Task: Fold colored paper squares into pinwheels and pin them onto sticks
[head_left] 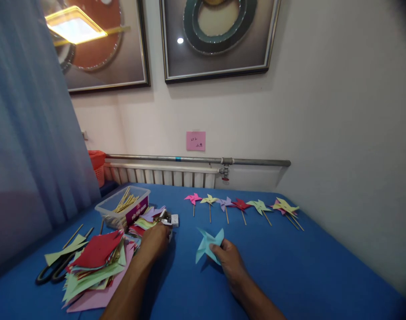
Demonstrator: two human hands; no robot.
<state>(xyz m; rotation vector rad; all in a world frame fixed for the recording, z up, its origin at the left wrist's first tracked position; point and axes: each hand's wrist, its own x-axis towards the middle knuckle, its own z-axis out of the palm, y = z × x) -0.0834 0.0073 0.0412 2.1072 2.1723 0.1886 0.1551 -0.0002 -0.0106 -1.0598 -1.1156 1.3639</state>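
My right hand (232, 266) pinches a light blue paper pinwheel (206, 245) near its centre, thumb on the front, above the blue table. No stick shows on this pinwheel. My left hand (156, 240) reaches to a small clear container (165, 216) beside the folded paper pieces (146, 221); its fingertips are hidden there. Just right of that container lies a small white box (174, 220). A stack of coloured paper squares (98, 262), red on top, lies left of my left forearm.
Several finished pinwheels on sticks, among them a red pinwheel (241, 205), lie in a row across the back. A clear plastic tub (104, 209) holds wooden sticks (125, 202). Black-handled scissors (58, 271) lie at the left, partly under green paper (67, 250). A blue curtain (39, 124) hangs there.
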